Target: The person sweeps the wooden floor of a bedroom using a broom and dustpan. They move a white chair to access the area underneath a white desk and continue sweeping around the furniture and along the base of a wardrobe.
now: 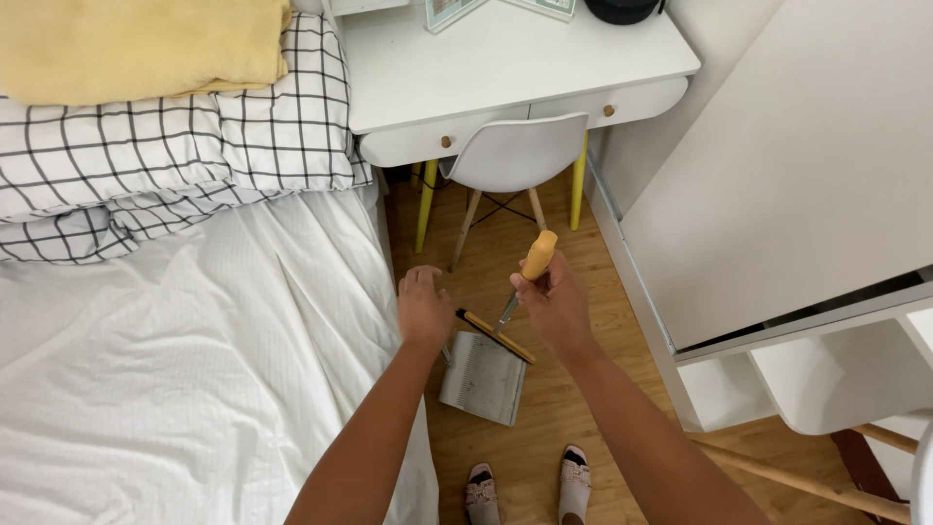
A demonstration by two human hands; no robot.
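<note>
- Bed (175, 350): white sheet, filling the left side of the view.
- Checked pillows (175, 146): white with black grid lines, at the head of the bed.
- Yellow blanket (136, 44): folded, lying on the pillows.
- White desk (515, 68): two drawers with round wooden knobs, yellow legs.
- White chair (515, 151): tucked under the desk, wooden legs.
- Dark round object (622, 10): on the desk's far edge, possibly a speaker.
- Wooden floor (573, 408): between bed and white cabinet (807, 165).
</note>
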